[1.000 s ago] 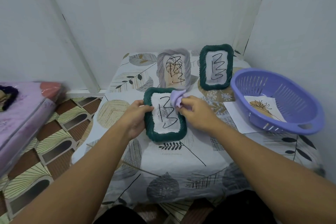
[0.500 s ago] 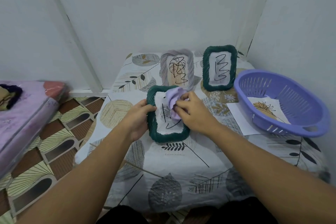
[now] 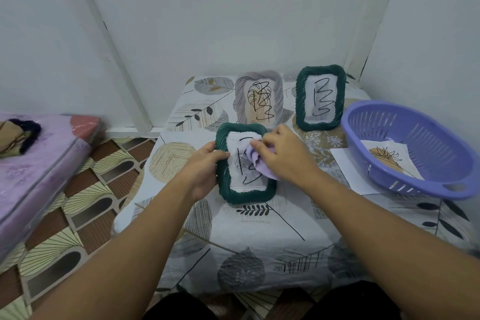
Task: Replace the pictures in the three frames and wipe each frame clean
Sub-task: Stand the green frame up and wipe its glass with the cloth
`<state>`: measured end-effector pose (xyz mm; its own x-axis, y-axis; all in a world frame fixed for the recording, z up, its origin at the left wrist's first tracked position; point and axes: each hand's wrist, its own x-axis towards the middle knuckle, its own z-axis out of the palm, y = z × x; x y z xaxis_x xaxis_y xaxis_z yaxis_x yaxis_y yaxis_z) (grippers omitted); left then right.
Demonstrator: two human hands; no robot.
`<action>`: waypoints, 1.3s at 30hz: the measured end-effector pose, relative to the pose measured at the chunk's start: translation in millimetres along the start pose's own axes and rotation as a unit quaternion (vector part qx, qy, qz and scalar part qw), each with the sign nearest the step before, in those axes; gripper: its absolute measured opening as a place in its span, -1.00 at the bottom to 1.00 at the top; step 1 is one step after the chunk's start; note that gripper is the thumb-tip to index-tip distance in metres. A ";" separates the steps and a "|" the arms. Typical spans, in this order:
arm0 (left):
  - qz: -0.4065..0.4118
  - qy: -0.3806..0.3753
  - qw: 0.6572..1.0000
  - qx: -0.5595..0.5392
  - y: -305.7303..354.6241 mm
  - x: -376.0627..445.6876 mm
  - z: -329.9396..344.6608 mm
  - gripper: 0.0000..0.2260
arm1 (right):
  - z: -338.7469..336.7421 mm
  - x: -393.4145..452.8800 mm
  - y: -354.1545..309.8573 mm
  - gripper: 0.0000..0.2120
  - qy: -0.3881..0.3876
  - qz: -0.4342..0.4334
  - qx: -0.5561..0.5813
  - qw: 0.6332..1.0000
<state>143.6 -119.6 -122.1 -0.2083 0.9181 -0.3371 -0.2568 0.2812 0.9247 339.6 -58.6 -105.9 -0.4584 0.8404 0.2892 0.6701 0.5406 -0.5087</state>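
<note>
From my feed I see two bare forearms, no sleeves, watch or rings showing, running from the lower corners up to the left hand (image 3: 201,173) and right hand (image 3: 287,157) at mid-frame, with dark clothing (image 3: 179,306) along the bottom edge.

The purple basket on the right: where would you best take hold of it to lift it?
Probably the purple basket is best gripped at its near rim, where a handle slot is cut, coming from the front right; its slotted walls slope and give less hold.
</note>
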 end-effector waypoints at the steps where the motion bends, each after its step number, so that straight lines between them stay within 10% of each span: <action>1: 0.000 -0.001 1.000 -0.002 0.1 0.3 0.1 -0.75 | -0.1 2.5 -0.2 -0.71 0.024 -0.011 -0.003 1.000; 16: 0.008 -0.006 1.000 -0.022 -4.6 -0.9 -4.2 -0.77 | 19.5 -7.7 13.2 -0.63 -0.075 -0.099 0.039 0.992; 25: 0.007 -0.013 1.000 -0.024 -4.0 -0.8 -4.4 -0.74 | 13.5 -0.9 10.5 -0.87 0.070 -0.129 0.068 0.987; 39: 0.007 -0.060 0.998 -0.013 -3.9 -5.4 -7.6 -0.76 | 20.7 -1.4 2.8 -0.90 0.080 -0.084 0.103 0.988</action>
<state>138.5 -127.7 -125.2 -0.0979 0.9491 -0.2994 -0.2797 0.2625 0.9235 330.1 -59.0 -124.5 -0.4436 0.7442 0.4994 0.4526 0.6670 -0.5919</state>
